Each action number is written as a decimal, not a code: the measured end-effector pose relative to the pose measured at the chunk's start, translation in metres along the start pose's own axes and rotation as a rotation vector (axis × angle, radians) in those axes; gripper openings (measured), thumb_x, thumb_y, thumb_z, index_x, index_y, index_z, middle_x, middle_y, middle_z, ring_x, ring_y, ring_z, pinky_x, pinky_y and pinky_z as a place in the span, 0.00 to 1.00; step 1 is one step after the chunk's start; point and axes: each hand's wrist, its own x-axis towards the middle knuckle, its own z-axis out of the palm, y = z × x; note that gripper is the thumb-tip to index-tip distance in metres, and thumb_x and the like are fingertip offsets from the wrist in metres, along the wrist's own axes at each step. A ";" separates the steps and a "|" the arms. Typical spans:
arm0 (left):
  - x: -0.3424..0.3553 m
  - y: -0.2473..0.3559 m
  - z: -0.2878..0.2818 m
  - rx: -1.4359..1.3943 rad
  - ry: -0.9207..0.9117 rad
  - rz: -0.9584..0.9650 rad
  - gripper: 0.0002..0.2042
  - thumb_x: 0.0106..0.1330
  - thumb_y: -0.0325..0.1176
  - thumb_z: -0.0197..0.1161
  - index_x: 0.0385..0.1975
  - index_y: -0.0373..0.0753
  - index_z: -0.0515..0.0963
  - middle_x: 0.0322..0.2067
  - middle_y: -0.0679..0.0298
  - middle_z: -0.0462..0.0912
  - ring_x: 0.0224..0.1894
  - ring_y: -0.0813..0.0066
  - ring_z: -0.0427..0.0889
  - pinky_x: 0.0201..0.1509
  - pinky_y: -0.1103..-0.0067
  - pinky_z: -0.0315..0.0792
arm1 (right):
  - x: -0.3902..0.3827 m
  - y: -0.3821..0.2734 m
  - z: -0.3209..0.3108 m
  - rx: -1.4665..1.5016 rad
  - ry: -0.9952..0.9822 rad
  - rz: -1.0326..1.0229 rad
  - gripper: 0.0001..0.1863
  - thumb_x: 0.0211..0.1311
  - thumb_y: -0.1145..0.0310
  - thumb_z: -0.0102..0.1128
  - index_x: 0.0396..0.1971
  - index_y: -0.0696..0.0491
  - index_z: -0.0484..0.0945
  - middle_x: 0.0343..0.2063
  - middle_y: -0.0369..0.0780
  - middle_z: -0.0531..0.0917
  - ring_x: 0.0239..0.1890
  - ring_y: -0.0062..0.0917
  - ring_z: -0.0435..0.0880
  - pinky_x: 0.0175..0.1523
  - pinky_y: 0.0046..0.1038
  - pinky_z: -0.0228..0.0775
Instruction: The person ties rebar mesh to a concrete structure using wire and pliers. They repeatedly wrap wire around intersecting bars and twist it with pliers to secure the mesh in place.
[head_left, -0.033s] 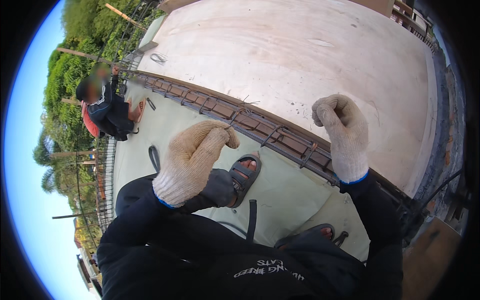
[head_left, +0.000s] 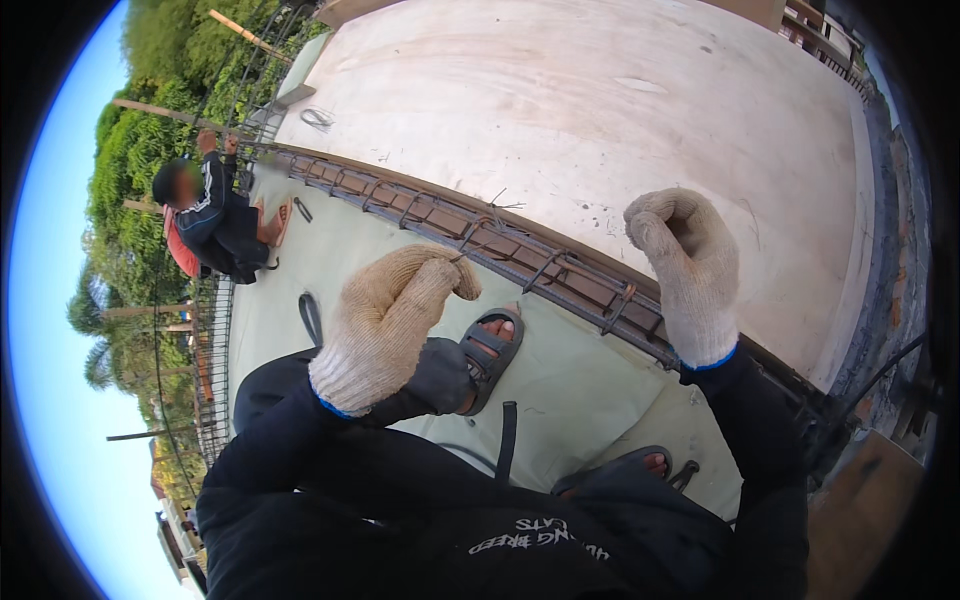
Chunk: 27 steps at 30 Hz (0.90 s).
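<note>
My left hand (head_left: 385, 325), in a cream knit glove with a blue cuff edge, is closed, thumb against bent fingers. A thin tie wire (head_left: 461, 254) shows at its fingertips, beside the rebar cage (head_left: 540, 278). This cage of long bars and square stirrups runs from the far left to the lower right. Above the pale plywood sheet (head_left: 560, 110), beyond the cage, my right hand (head_left: 690, 265) is raised in a matching glove. Its fingers curl in toward the thumb; what they hold, if anything, is hidden. Wire ends (head_left: 500, 203) stick up from the cage.
Green sheeting (head_left: 560, 390) lies under my sandalled feet (head_left: 490, 355). A dark strap (head_left: 506, 440) lies between them. At the far left a person (head_left: 215, 215) crouches by the cage, near pliers (head_left: 302, 208). A wire coil (head_left: 317, 118) rests on the plywood.
The crouching person's arms and head have shifted, and both their hands now show raised by the cage. My own hands are almost where they were.
</note>
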 end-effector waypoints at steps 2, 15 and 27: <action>-0.002 0.003 0.002 -0.030 -0.046 -0.057 0.15 0.86 0.36 0.56 0.45 0.33 0.87 0.37 0.68 0.88 0.34 0.84 0.75 0.41 0.80 0.74 | -0.003 -0.001 -0.001 -0.106 -0.043 -0.166 0.20 0.76 0.59 0.75 0.55 0.58 0.81 0.50 0.41 0.87 0.52 0.26 0.86 0.61 0.33 0.81; -0.018 -0.019 -0.005 -0.590 -0.279 -0.154 0.21 0.89 0.49 0.54 0.42 0.34 0.76 0.24 0.73 0.66 0.23 0.83 0.62 0.27 0.81 0.57 | -0.010 -0.035 0.036 -0.385 -0.382 -0.122 0.13 0.68 0.78 0.75 0.51 0.59 0.89 0.44 0.41 0.93 0.46 0.23 0.92 0.56 0.28 0.87; -0.014 -0.016 0.002 -0.916 -0.476 -0.425 0.20 0.88 0.55 0.53 0.40 0.44 0.74 0.19 0.78 0.58 0.19 0.86 0.56 0.23 0.82 0.54 | -0.006 -0.018 0.049 -0.865 -0.113 -0.701 0.14 0.52 0.78 0.78 0.39 0.52 0.88 0.28 0.40 0.88 0.30 0.32 0.89 0.38 0.34 0.82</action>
